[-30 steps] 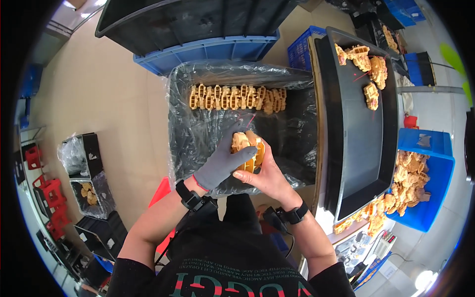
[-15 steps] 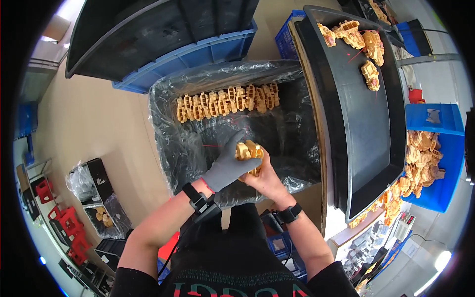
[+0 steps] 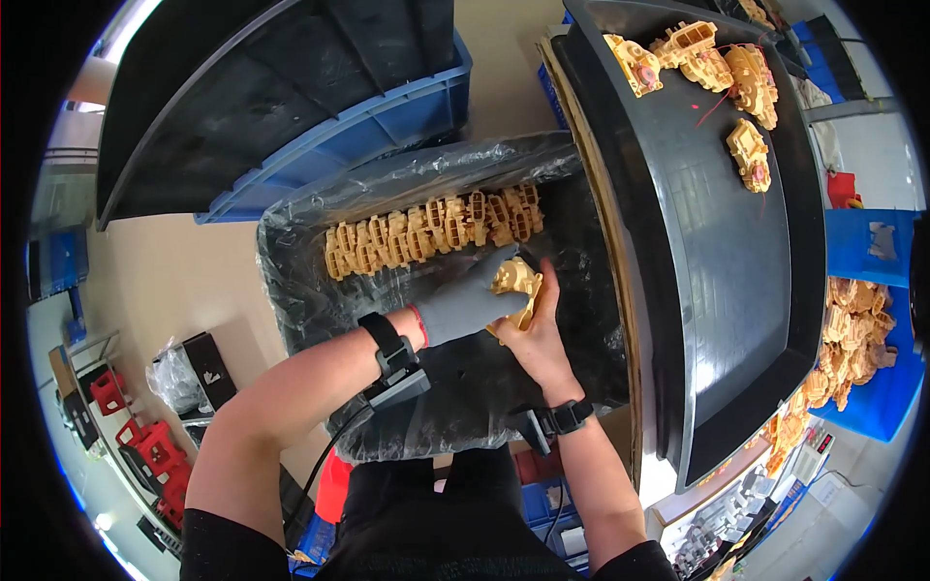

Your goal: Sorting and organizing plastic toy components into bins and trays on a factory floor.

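Observation:
My left hand (image 3: 467, 304), in a grey glove, is closed round the left side of a gold-coloured metal casting (image 3: 519, 277). Bare, my right hand (image 3: 538, 347) grips the same casting from the right and below. Its underside is hidden by my fingers. Both hands are over a dark bin lined with clear plastic (image 3: 300, 324). Just beyond them, along the bin's far side, a row of similar castings (image 3: 417, 234) stands packed upright, side by side.
To the right, a large black tray (image 3: 722, 261) holds several loose castings (image 3: 751, 155) at its far end. Past it is a blue bin (image 3: 877, 412) heaped with more castings (image 3: 852, 334). A blue crate (image 3: 378, 140) and a big black tray (image 3: 262, 97) stand at the far left.
Both hands have moved away from me with the casting, closer to the right end of the row. The casting has turned in my grip. My view has shifted slightly.

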